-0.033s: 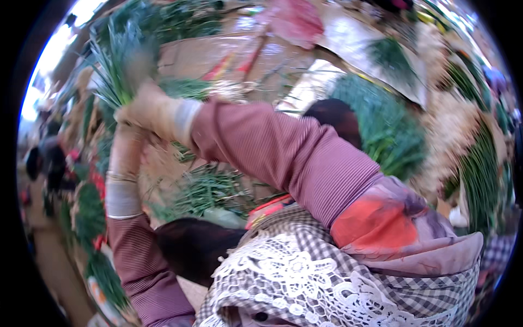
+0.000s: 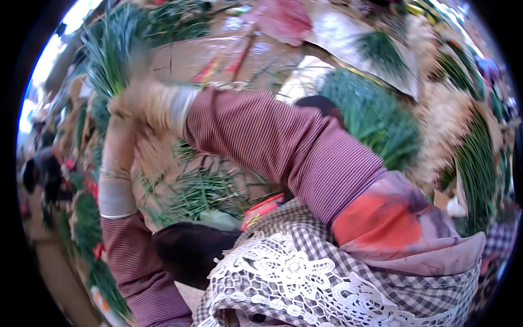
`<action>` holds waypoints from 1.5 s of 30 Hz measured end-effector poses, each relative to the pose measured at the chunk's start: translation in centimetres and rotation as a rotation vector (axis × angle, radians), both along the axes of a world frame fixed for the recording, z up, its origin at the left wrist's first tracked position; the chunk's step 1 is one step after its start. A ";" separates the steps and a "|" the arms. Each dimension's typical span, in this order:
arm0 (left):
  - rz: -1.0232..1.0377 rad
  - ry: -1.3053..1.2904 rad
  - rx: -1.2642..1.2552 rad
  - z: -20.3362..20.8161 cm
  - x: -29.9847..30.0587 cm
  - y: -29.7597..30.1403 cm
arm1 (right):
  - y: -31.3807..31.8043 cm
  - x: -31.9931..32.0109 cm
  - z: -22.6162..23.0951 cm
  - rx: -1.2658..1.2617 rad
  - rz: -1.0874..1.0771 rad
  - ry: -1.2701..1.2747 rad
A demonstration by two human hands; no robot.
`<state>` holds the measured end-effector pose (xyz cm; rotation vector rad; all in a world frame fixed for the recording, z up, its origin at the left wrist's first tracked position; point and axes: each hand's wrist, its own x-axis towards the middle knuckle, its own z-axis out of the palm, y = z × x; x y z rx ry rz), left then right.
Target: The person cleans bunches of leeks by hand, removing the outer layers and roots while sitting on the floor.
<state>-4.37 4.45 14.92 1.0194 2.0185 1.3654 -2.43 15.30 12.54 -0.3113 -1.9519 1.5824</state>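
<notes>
A bunch of green onions (image 2: pixel 106 60) stands up at the upper left, its leaves fanning away from me. Pale, blurred roots (image 2: pixel 155 152) show below my wrists. My left hand (image 2: pixel 121 128), in a pale glove, is closed round the lower part of the bunch; its fingers are partly hidden behind the other hand. Also gloved, my right hand (image 2: pixel 143 102) lies across the bunch just above the left. Motion smears its fingers, so their grip is unclear. Cut green leaves (image 2: pixel 204 191) are scattered on the ground below my right forearm.
A large heap of green onions (image 2: pixel 376 120) lies right of my right arm, beside pale root ends (image 2: pixel 444 120) and more long leaves (image 2: pixel 479 163). A pink plastic bag (image 2: pixel 280 19) and a white sheet (image 2: pixel 346 38) lie farther off. My dark knee (image 2: pixel 193 250) is close below.
Both hands and the bunch appear slightly farther left, as does most of the scene. The white stalks beyond my right wrist are now mostly hidden by my sleeve.
</notes>
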 end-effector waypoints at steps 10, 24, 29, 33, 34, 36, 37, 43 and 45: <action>-0.444 0.584 0.270 -5.6 2.3 4.4 | 14.3 37.5 3.6 0.106 -0.403 -0.247; -0.082 -0.322 0.151 -7.1 -5.6 -8.4 | 12.0 43.1 -26.2 -0.008 -0.595 -1.860; 0.061 -0.081 0.047 -3.8 -7.1 -15.2 | 14.7 37.8 -14.1 0.395 -0.298 -1.895; 0.165 -0.121 0.013 -6.4 -6.0 -13.6 | 20.1 32.2 -8.4 0.664 -0.275 -1.175; 0.237 -0.092 -0.011 -6.9 -5.9 -14.3 | 20.3 28.5 -6.6 0.651 -0.200 -1.021; 0.283 -0.080 -0.112 -8.4 -5.5 -16.9 | 18.2 19.6 -4.9 0.956 -0.051 -0.846; 0.294 -0.077 -0.142 -10.7 -5.9 -19.2 | 16.8 14.8 -4.2 0.991 0.066 -0.789; 0.463 -0.581 0.004 -21.7 -2.5 -23.3 | 4.6 -2.4 -8.1 0.995 0.554 -1.000; 0.492 -0.707 0.090 -23.5 -1.1 -22.8 | 2.4 -4.8 -13.3 1.065 0.634 -1.047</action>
